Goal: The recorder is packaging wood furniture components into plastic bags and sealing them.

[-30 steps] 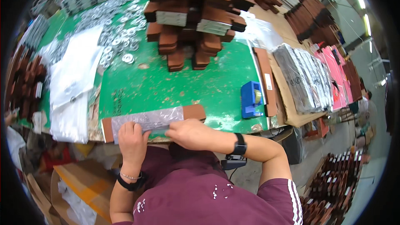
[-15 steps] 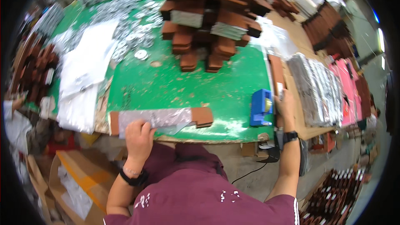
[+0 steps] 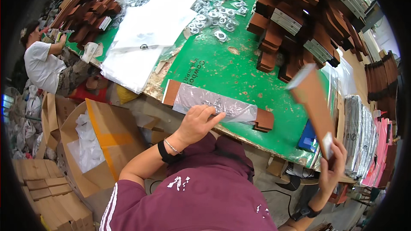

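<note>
Along the table's front edge lies a brown wooden board (image 3: 266, 121), wrapped round its middle in a translucent plastic film (image 3: 237, 108). My left hand (image 3: 195, 122) is closed at the film's near edge, fingers bent against the wrapped board. A second brown board (image 3: 314, 107), bare and slightly blurred, is tilted up off the table at the right. My right hand (image 3: 333, 164) grips its lower end, where a small white label shows. Behind that board, a blue tape dispenser (image 3: 307, 139) is partly covered.
Stacked brown wooden pieces (image 3: 272, 38) stand at the back right of the green table (image 3: 214, 68). White plastic sheets (image 3: 141, 30) and small bagged metal parts (image 3: 218, 15) lie at the back left. A cardboard box (image 3: 115, 128) stands below. Another person (image 3: 45, 64) sits far left.
My right hand has lifted the bare board from beside the tape dispenser, swinging it up and leftward over the table. My left hand stays at the wrapped board. The view has turned left.
</note>
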{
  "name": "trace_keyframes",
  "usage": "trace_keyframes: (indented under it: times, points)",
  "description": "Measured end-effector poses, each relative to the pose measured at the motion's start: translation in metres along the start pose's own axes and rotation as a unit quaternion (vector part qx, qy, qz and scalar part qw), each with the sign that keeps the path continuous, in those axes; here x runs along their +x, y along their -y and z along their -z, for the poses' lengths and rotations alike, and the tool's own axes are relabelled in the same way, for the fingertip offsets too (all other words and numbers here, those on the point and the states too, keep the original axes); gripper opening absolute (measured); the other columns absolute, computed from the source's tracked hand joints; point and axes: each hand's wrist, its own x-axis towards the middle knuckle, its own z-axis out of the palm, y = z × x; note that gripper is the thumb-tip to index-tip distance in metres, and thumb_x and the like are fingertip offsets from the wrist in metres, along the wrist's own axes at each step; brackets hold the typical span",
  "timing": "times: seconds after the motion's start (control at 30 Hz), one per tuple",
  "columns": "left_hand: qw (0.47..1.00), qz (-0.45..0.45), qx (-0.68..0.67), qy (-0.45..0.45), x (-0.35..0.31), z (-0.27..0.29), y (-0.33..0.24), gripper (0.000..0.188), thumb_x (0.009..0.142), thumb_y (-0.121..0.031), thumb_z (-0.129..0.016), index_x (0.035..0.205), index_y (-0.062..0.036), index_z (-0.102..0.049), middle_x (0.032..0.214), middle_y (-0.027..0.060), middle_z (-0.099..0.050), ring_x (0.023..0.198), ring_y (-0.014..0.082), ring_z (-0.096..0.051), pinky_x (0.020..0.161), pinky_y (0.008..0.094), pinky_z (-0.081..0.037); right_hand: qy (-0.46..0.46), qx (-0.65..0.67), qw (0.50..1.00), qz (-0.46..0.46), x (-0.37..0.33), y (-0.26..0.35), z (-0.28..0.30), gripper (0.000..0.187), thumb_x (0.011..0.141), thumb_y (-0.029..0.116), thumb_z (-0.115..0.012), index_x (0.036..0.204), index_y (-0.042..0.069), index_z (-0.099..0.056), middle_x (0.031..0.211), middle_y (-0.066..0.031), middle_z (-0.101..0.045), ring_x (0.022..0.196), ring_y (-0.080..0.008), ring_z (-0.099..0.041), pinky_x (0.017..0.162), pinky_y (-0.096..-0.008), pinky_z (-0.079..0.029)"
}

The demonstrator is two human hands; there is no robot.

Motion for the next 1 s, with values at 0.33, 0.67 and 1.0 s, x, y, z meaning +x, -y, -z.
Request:
trace_keyframes:
  times: [0.33,0.67,1.0]
  points:
    - [0.997,0.010,-0.081,-0.017,-0.016,0.013,-0.005,0.036,0.077,-0.007,-0.064,0.113,-0.0062,-0.066,0.111,0.0085,-0.061,0.106,0.0281,-0.060,0.088,0.0403,-0.050,0.192,0.037,0.959,0.206,0.089,0.047,-0.207,0.046,0.073,0.008,-0.075,0.117,0.010,-0.063,0.123,-0.0125,-0.059,0.111,-0.0349,-0.054,0.095,-0.0445,-0.042]
    - [0.955,0.277,-0.061,-0.090,-0.032,0.065,0.078,0.048,0.085,-0.014,-0.071,0.127,0.0009,-0.053,0.122,0.0185,-0.056,0.108,0.0341,-0.057,0.096,0.0416,-0.046,0.281,0.022,0.938,0.202,0.082,0.064,-0.205,0.057,0.073,0.009,-0.076,0.127,0.007,-0.057,0.120,-0.0143,-0.058,0.110,-0.0353,-0.054,0.096,-0.0445,-0.045]
    - [0.888,0.382,-0.241,-0.088,-0.043,0.054,0.075,0.062,0.087,-0.023,-0.071,0.137,0.0048,-0.046,0.126,0.0262,-0.057,0.117,0.0390,-0.056,0.101,0.0409,-0.044,0.337,0.004,0.925,0.177,0.090,0.084,-0.224,0.071,0.073,0.018,-0.080,0.136,0.007,-0.049,0.124,-0.0171,-0.055,0.114,-0.0360,-0.053,0.097,-0.0441,-0.044]
